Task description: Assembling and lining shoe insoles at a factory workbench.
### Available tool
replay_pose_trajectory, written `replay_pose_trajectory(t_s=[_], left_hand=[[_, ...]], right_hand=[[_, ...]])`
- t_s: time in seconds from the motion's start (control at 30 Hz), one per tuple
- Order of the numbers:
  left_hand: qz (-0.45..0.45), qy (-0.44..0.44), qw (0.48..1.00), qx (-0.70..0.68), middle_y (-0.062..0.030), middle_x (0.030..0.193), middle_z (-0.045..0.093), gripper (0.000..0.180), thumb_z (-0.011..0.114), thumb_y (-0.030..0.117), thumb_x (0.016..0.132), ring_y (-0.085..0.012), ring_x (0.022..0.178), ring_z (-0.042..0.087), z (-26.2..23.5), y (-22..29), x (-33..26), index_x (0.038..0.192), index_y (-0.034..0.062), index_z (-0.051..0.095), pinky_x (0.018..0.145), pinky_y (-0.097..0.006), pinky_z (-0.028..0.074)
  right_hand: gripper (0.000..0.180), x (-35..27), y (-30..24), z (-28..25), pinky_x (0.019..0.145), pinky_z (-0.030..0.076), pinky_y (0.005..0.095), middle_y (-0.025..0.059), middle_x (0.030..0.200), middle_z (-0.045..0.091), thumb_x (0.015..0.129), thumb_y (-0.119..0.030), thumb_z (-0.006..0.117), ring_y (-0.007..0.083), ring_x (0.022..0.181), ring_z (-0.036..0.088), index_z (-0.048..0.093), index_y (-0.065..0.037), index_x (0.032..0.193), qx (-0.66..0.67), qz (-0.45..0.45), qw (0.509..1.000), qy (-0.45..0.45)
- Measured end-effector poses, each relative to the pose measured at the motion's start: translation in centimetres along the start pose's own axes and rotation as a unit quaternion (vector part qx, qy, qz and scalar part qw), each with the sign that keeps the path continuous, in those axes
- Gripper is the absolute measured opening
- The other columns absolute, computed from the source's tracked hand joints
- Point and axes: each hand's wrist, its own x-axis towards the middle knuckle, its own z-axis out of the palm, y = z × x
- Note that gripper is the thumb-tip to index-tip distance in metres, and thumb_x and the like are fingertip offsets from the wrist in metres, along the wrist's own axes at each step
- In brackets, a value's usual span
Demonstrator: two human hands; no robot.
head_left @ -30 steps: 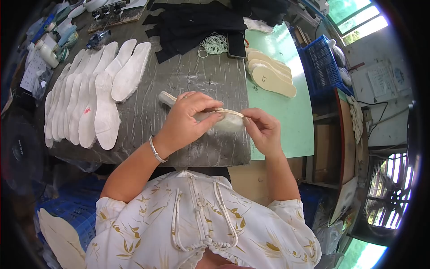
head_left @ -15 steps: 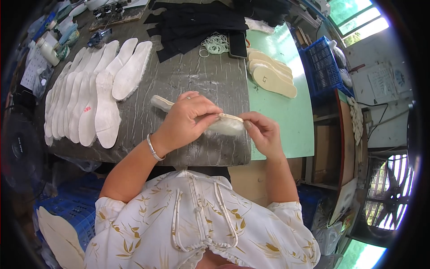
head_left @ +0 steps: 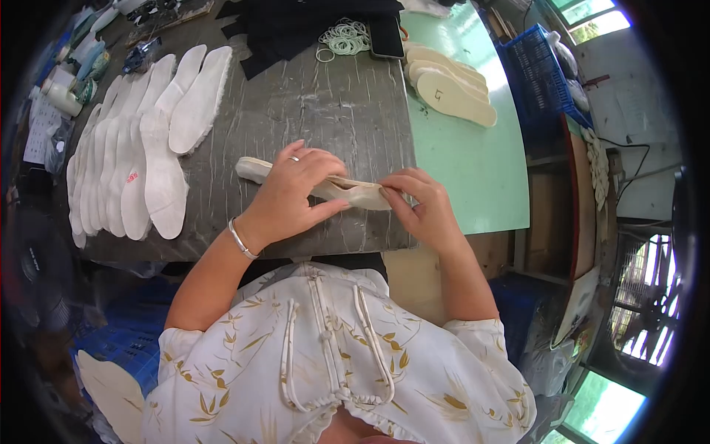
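My left hand (head_left: 293, 191) and my right hand (head_left: 420, 201) hold a pale fleece insole (head_left: 364, 196) edge-up above the dark table. It lies lengthwise from left to right, one rounded end poking out beyond my left hand. Between the hands its two layers stand a little apart, with a dark gap along the upper edge. My left fingers rest over its far side, the thumb stretched along the near side. Thumb and forefinger of my right hand pinch the right end.
White fleece insoles (head_left: 133, 163) lie overlapped in rows at left. Beige insole boards (head_left: 455, 98) are stacked on the green mat (head_left: 473, 170). Black fabric pieces (head_left: 296, 26), pale elastic rings (head_left: 346, 37) and a phone (head_left: 386, 37) lie at the back. A blue crate (head_left: 536, 78) stands at right.
The insole has turned so its fluffy underside shows less, and a gap between its layers now appears. My left thumb has loosened and spread. The view has shifted a little.
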Motion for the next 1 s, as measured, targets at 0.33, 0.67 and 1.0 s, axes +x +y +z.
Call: replay_pose_trajectory(t_s=[0.33, 0.67, 1.0], left_hand=[[-0.027, 0.001, 1.000, -0.006, -0.0002, 0.109, 0.072, 0.011, 0.076, 0.013, 0.087, -0.0207, 0.109, 0.067, 2.4, -1.2, -0.4, 0.096, 0.0120, 0.069, 0.114, -0.050, 0.035], [-0.035, 0.051, 0.998, -0.031, -0.0021, 0.097, 0.074, 0.008, 0.074, 0.008, 0.089, -0.0192, 0.091, 0.069, 3.8, -1.1, -0.1, 0.092, 0.0083, 0.067, 0.110, -0.047, 0.041], [0.008, 0.070, 0.997, -0.014, -0.0033, 0.098, 0.073, 0.013, 0.076, 0.005, 0.086, -0.0216, 0.093, 0.070, 4.6, -0.9, -0.3, 0.095, 0.0094, 0.068, 0.107, -0.047, 0.044]], right_hand=[[0.009, -1.3, 1.9, 0.5, 0.073, 0.055, 0.0366, 0.0124, 0.093, 0.073, 0.088, -0.001, 0.072, 0.0277, 0.084, 0.068, 0.075, 0.000, 0.098, 0.032, 0.021, 0.999, 0.009], [0.014, -1.6, 2.9, 0.5, 0.072, 0.055, 0.0366, 0.0124, 0.092, 0.073, 0.086, -0.004, 0.074, 0.0282, 0.080, 0.069, 0.075, -0.002, 0.100, 0.016, -0.012, 1.000, 0.022], [0.018, -0.1, 1.2, 2.0, 0.072, 0.055, 0.0387, 0.0088, 0.092, 0.073, 0.082, -0.011, 0.080, 0.0285, 0.082, 0.069, 0.077, -0.006, 0.099, -0.053, -0.065, 0.996, 0.004]])
